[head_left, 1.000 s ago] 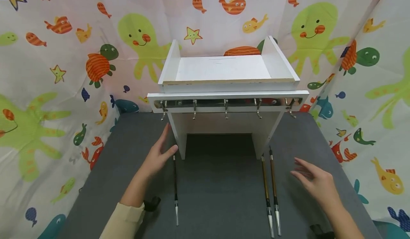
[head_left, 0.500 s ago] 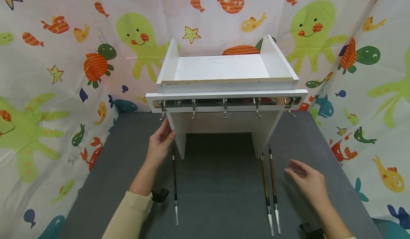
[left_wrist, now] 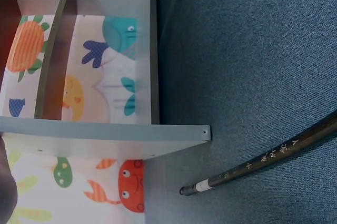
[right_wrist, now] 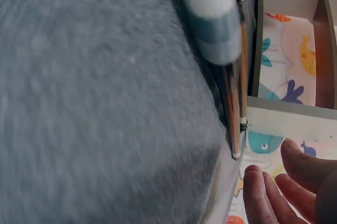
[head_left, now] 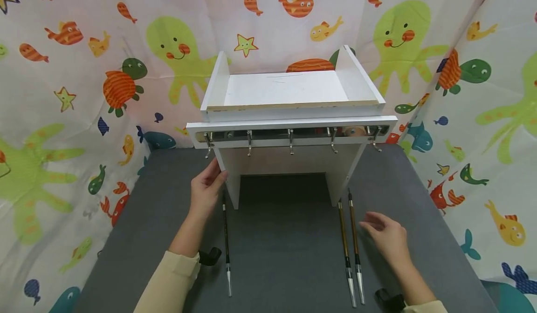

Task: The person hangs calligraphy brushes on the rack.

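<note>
A white shelf unit (head_left: 289,112) with a row of metal hooks (head_left: 291,141) stands on the grey surface. My left hand (head_left: 205,189) holds the front edge of its left side panel, thumb at the edge and fingers along the outer side. Just below that hand lies a dark-handled calligraphy brush (head_left: 226,238), its inscription visible on the handle (left_wrist: 274,153) in the left wrist view. Two brown-handled calligraphy brushes (head_left: 346,243) with clear caps lie side by side right of the shelf. My right hand (head_left: 387,238), fingers loosely bent, hovers right of them, holding nothing.
A curtain (head_left: 268,29) printed with sea animals hangs behind and along both sides. The grey cloth surface (head_left: 289,257) runs under the shelf and brushes. Black camera straps (head_left: 209,256) sit at my wrists.
My left hand moved in from beside the shelf and took hold of its left side panel. My right hand drifted left, closer to the two brushes. The view shifted slightly.
</note>
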Demonstrator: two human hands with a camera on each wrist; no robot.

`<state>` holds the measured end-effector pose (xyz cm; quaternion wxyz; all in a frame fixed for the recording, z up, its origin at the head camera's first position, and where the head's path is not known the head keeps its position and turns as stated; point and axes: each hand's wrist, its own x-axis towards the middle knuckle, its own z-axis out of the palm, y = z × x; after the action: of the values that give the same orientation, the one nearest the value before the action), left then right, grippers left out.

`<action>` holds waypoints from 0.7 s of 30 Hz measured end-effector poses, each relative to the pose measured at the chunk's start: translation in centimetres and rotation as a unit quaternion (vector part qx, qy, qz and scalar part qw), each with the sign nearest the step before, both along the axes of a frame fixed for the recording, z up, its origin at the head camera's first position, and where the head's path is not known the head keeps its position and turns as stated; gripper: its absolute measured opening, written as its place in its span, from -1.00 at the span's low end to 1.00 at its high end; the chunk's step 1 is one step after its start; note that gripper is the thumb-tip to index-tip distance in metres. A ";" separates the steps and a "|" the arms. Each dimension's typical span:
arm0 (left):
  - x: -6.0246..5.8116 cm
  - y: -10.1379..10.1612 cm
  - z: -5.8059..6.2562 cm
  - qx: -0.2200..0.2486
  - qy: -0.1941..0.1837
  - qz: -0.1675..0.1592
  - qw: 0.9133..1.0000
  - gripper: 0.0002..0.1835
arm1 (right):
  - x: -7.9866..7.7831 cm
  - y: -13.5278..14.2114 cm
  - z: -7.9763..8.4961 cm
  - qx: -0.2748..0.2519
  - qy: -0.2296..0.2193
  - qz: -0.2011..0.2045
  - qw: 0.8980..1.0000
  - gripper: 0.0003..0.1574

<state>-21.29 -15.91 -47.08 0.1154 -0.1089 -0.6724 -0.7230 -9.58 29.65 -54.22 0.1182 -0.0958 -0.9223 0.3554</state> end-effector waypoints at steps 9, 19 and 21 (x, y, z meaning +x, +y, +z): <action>0.1 0.1 0.0 0.007 0.006 0.012 1.000 -0.44 | -0.4 -0.8 -1.0 -0.013 -0.036 -0.012 0.999 -0.50; 0.0 0.3 0.0 0.026 0.001 0.014 1.000 -0.43 | -0.7 -1.3 -1.4 -0.020 -0.079 -0.019 0.996 -0.45; 0.0 0.3 0.0 0.027 -0.001 0.015 1.000 -0.43 | -0.7 -1.5 -1.4 -0.019 -0.088 -0.020 0.996 -0.46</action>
<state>-21.30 -15.62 -47.11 0.1283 -0.0952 -0.6546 -0.7389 -10.29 28.16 -55.59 0.0421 -0.1476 -0.9201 0.3604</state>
